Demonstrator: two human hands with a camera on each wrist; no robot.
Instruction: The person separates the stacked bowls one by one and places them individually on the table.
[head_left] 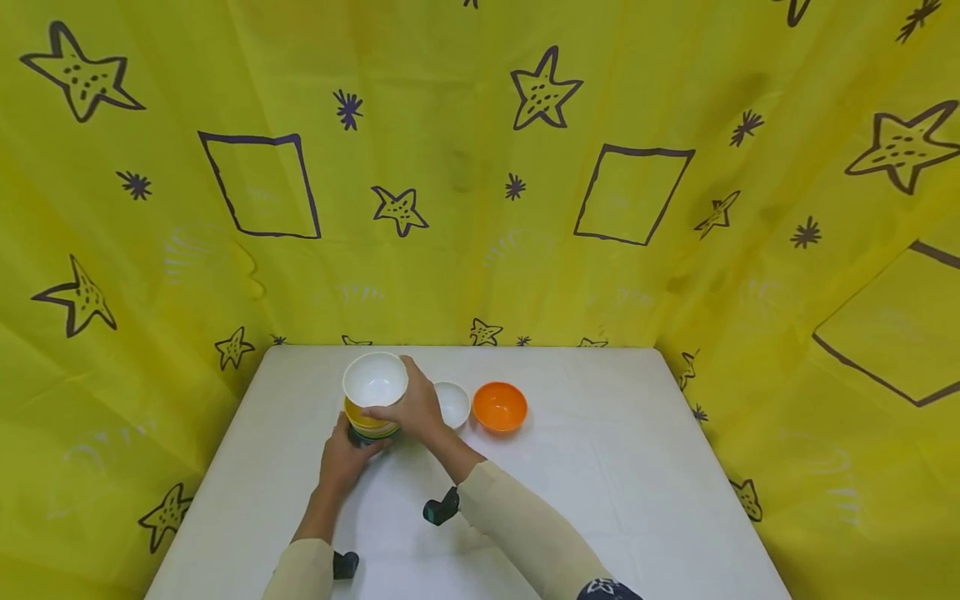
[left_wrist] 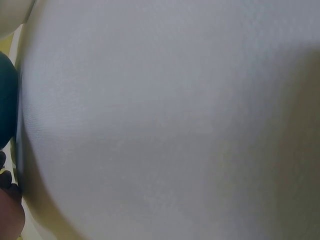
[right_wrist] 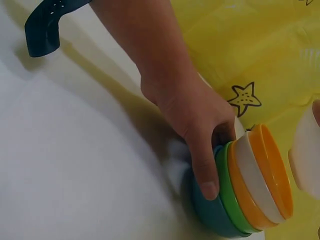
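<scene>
My left hand (head_left: pixel 345 460) grips the bottom of a stack of nested bowls (right_wrist: pixel 245 182) on the left part of the table. From the bottom up, the stack runs teal, green, orange, white, orange in the right wrist view. My right hand (head_left: pixel 417 405) holds a white bowl (head_left: pixel 375 375) by its side, right over the stack; in the right wrist view this bowl is apart from the stack's top rim. The left wrist view catches just a bit of the teal bowl (left_wrist: pixel 7 102) at its left edge.
Another white bowl (head_left: pixel 453 403) stands on the white table (head_left: pixel 585 467), partly behind my right hand. Beside it, to the right, is an orange bowl (head_left: pixel 500 407). A yellow curtain (head_left: pixel 450 275) with drawn stars surrounds the table's back and sides.
</scene>
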